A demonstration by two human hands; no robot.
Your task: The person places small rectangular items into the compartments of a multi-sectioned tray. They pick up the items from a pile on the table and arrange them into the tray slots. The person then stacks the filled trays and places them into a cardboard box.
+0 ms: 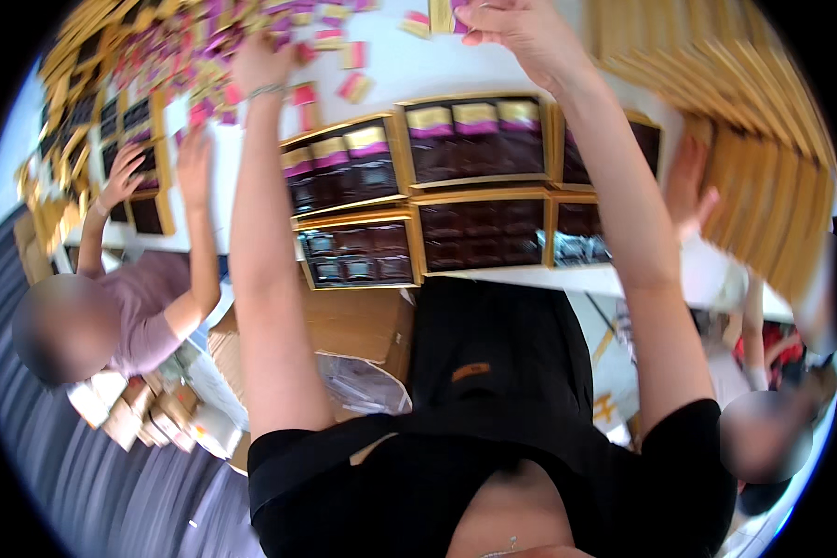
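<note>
Six gold trays (479, 193) hold dark sachets (474, 139); right hand (521, 33) pinches a sachet, left hand (260, 60) unclear.

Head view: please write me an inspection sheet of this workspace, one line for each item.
Surface: white table, mostly covered by boxes and sachets.
Job's things: gold-rimmed boxes lie open in rows; two hold sachets with yellow and purple tops, the others look dark inside. A heap of loose sachets lies at the far left.
Clutter: stack of flat gold lids at right; cardboard carton below the table edge.
Hands: left hand reaches into the loose sachets, grip not clear; right hand pinches a sachet at the far edge.
Cables: nothing seen.
Surroundings: a person in a mauve top works at left; another person at right.
</note>
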